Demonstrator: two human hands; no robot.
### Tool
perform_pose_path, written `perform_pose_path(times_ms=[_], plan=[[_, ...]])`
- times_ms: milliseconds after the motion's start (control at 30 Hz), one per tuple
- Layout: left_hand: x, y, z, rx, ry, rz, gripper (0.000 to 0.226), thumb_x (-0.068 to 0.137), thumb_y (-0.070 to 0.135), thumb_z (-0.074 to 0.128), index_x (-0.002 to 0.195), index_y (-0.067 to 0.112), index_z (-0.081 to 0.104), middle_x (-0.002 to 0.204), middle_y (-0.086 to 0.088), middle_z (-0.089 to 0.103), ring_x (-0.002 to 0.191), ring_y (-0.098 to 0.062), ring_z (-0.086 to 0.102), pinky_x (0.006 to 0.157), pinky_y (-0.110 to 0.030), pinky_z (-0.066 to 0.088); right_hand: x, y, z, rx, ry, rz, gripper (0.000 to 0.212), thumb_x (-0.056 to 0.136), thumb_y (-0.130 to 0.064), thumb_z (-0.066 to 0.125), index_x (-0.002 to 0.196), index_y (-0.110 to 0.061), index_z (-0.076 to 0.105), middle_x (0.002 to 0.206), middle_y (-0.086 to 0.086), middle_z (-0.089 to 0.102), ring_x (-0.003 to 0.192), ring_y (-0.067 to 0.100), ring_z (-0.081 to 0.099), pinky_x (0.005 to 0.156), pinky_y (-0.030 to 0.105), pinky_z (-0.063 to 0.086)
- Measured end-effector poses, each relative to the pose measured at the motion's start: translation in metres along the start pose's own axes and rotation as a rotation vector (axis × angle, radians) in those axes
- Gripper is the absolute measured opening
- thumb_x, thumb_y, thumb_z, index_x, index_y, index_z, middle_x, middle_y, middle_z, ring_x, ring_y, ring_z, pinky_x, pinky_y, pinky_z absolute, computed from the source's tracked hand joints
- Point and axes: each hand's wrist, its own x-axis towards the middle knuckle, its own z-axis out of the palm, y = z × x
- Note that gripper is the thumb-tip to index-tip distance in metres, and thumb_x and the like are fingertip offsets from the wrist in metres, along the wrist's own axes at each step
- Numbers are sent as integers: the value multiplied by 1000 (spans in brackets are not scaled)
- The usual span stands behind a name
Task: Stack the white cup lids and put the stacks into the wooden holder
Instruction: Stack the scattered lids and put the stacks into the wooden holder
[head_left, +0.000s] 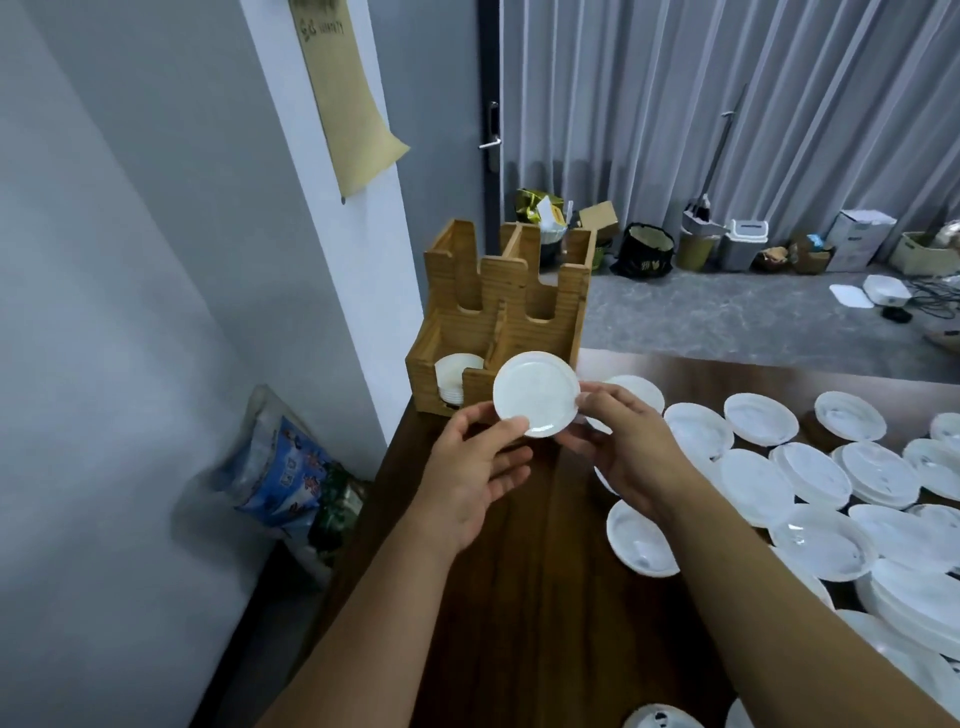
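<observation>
Nearest me, loose lids (810, 540) lie spread over the right half of the dark table (519, 571), some single, some already overlapping, all within easy reach of my right arm. That is my supply, and there is plenty left, so I judge the job far from done.

Now the hands. My left hand (467, 483) pinches the near-left rim of the stack (536, 393), thumb on the white face, fingers curled loosely below. My right hand (623, 447) takes the opposite rim, thumb tip on the edge, fingers wrapped behind. Both grip it, neither tightly, just rim against rim, because squeezing from two sides keeps the lids lined up as one round block. How many lids are in it I cannot tell; only the flat face shows, tilted toward me.

I hold it above the table, just in front of the holder (524, 312), covering its front right slot. That looks like my target.

Behind and left, the front left slot already holds a pile (457, 376) of lids standing on edge, so the same tilt should suit this one. The taller rear compartments look empty from here.

Next I would need to ease the stack down between the wooden walls without letting it fan.
</observation>
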Motion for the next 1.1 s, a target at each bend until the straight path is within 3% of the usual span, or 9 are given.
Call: perform_pose_path(times_ms=[200,367,467,533,633,700,833,1000,1100], plan=[[12,19,-8,-146,165,78,29,97,21,81,119,30,65,126,-9,74,109,-28,78,88,-38,67,13,-9,34,-142,-158,10,30,102,-18,75,131,-11,74,127,13,79,117,28,77,90,38,65],[46,59,-11,-262,320,81,21,95,16,82,113,16,71,121,-9,77,109,-26,77,92,-37,66,29,-24,54,-218,-82,-19,21,101,-30,76,121,-26,81,121,3,81,120,23,76,92,37,62],[66,71,-9,-299,357,20,18,94,17,82,109,15,72,116,-10,78,105,-23,77,80,-30,68,38,-22,62,-329,-54,-45,24,96,-41,78,118,-32,81,121,-1,81,120,22,74,98,42,61],[76,70,-5,-295,392,-13,22,93,20,83,111,15,72,114,-9,78,102,-21,76,66,-25,65,42,-16,66,-405,-17,-56,26,93,-47,78,117,-37,80,118,-8,80,115,17,74,91,36,63],[90,62,2,-251,475,-64,29,87,24,88,111,15,73,106,-6,78,96,-20,75,62,-25,59,52,-4,68,-494,17,-79,15,103,-41,72,118,-43,74,114,-16,76,107,9,71,74,21,61],[96,58,4,-229,533,-102,33,84,27,90,108,14,72,102,-5,75,92,-18,74,56,-25,57,60,3,69,-535,20,-81,20,106,-36,68,124,-42,69,119,-16,71,108,9,69,78,25,61],[105,51,4,-171,616,-153,42,83,34,91,111,13,67,101,-4,69,89,-20,71,56,-28,55,70,14,68,-577,9,-20,29,108,-30,62,136,-39,59,125,-17,63,111,8,64,77,19,55],[112,49,5,-110,676,-151,48,84,36,89,116,14,60,102,-4,66,90,-23,70,60,-30,56,74,24,62,-540,11,37,22,108,-27,63,126,-40,59,121,-14,66,109,8,66,78,16,53],[116,52,10,-119,692,-143,45,85,36,88,111,15,58,94,-4,62,82,-23,68,55,-30,57,74,27,62,-515,29,38,21,107,-26,64,124,-40,61,121,-12,68,110,8,67,79,17,53]])
